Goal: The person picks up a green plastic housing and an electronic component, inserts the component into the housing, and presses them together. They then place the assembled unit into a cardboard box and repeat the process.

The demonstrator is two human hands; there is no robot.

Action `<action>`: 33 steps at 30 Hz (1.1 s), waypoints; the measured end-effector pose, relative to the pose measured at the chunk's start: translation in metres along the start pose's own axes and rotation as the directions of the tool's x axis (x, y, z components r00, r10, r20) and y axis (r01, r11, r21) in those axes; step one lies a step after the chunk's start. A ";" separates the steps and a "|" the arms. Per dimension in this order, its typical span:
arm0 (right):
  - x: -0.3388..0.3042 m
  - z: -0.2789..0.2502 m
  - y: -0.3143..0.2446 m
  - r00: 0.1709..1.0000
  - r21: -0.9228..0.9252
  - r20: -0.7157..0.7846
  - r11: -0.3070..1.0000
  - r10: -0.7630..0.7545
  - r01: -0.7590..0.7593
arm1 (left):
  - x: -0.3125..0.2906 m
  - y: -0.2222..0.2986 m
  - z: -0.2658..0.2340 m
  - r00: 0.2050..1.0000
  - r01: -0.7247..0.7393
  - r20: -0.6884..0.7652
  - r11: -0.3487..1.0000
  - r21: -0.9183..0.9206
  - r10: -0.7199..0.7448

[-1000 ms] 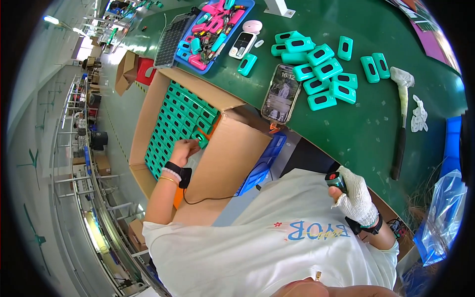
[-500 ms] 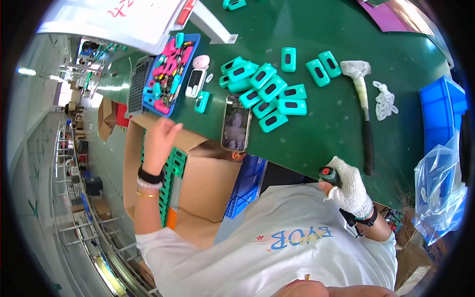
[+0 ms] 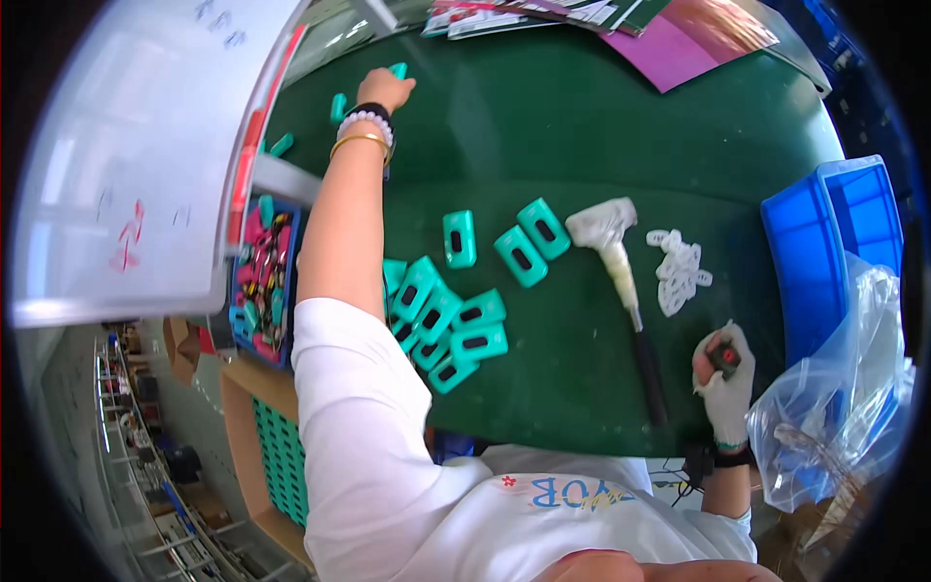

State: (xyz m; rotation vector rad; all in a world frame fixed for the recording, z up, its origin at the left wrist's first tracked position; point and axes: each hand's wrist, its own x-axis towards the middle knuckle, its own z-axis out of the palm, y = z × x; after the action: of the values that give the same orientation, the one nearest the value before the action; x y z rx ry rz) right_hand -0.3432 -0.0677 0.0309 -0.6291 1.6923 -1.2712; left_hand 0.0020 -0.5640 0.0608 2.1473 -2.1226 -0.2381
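My left hand (image 3: 386, 89) is bare and stretched across to the far left of the table. Its fingers, partly hidden, are curled round a small teal plastic case (image 3: 399, 71). Two more teal pieces lie nearby, one of them this case (image 3: 337, 108). At the right, my right hand (image 3: 725, 383) wears a white knit glove. It is closed round a short dark handle with a red end (image 3: 723, 357); the rest of that tool is hidden. Between my arms lies a pile of teal cases (image 3: 436, 310), each with a dark oval window, partly covered by my left arm.
A hammer (image 3: 621, 262) with a wrapped head and black handle lies beside white plastic loops (image 3: 681, 272). Blue bins (image 3: 824, 242) and a clear bag (image 3: 815, 427) stand right. Left are a whiteboard (image 3: 145, 194), a parts tray (image 3: 264, 281) and a carton (image 3: 242, 417). Papers (image 3: 543, 17) lie at the back.
My left hand has gone from above the carton to the far table, onto a teal case. My right hand has moved forward and right from my shirt, still holding the dark handle. The view has shifted.
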 end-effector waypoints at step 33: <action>0.070 0.000 -0.056 0.855 -0.823 0.351 0.311 -0.382 0.476 | -0.387 0.019 -0.126 0.947 -0.096 0.003 0.292 -0.952 0.322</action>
State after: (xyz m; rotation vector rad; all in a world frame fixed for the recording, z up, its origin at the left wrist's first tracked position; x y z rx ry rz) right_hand -0.3821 -0.1433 0.0588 -1.8826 2.1409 -0.4810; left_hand 0.0036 -0.1812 0.2010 1.0955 -1.5469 -1.3420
